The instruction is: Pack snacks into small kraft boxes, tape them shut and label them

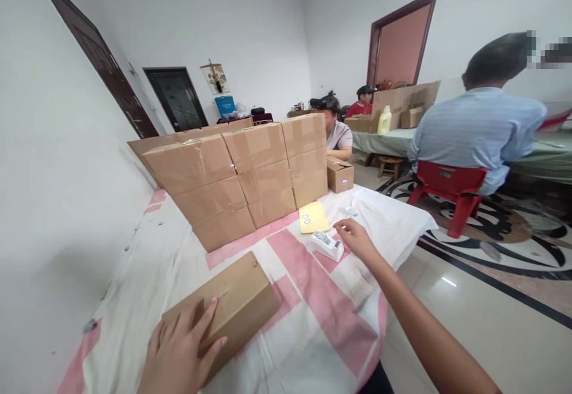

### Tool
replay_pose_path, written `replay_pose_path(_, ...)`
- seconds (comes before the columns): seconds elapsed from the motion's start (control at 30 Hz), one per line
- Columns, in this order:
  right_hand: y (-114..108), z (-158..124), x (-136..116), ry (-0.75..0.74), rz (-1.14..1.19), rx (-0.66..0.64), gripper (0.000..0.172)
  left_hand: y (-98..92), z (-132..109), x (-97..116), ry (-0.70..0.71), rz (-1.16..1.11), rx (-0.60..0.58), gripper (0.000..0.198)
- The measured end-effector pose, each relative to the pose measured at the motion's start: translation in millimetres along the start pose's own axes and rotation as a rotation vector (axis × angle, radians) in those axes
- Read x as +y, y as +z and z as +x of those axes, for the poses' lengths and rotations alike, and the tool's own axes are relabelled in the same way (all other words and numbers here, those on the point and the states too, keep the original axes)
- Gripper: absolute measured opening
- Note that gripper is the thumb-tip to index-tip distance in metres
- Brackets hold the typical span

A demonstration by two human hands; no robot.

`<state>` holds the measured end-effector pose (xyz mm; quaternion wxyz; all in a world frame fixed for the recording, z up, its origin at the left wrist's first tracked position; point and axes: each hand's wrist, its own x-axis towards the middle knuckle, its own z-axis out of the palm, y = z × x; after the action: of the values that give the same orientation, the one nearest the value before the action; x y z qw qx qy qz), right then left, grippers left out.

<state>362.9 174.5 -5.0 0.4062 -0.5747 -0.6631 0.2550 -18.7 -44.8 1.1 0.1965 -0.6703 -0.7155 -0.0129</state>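
A closed brown cardboard box lies at an angle on the cloth in front of me. My left hand grips its near left part, fingers spread over the top and thumb against the side. My right hand is stretched out above a white tape dispenser, thumb and forefinger drawn together. Whatever may be between those fingertips is too small to make out. Just beyond the dispenser is a yellow sheet bearing small white labels.
Stacked cardboard boxes form a wall across the table. A smaller box stands at its right end. The white and pink cloth hangs over the table edge. People sit beyond, one on a red chair.
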Motion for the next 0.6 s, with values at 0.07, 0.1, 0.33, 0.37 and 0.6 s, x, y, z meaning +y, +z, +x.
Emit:
replay_pose_path(0.07,-11.4,6.8,11.4,0.067,-0.021,-0.073,0.023,0.3,0.5,-2.0,0.011,-0.024,-0.016,0.049)
replay_pose_path(0.1,-13.4,8.4,15.2,0.094,-0.032,-0.123,0.022,1.2,0.6,-3.4,0.016,-0.034,-0.012,0.049)
replay_pose_path(0.33,0.5,27.3,22.5,0.266,-0.168,-0.369,0.022,9.9,-1.2,-10.5,-0.020,-0.121,-0.011,0.052)
replay_pose_path(0.37,1.4,33.0,21.7,0.303,-0.190,-0.404,0.021,10.7,-1.3,-11.2,-0.030,-0.137,-0.024,0.053)
replay_pose_path(0.6,4.3,58.2,6.4,0.497,-0.223,-0.614,0.024,11.5,-3.9,-11.4,-0.066,-0.186,-0.043,0.059)
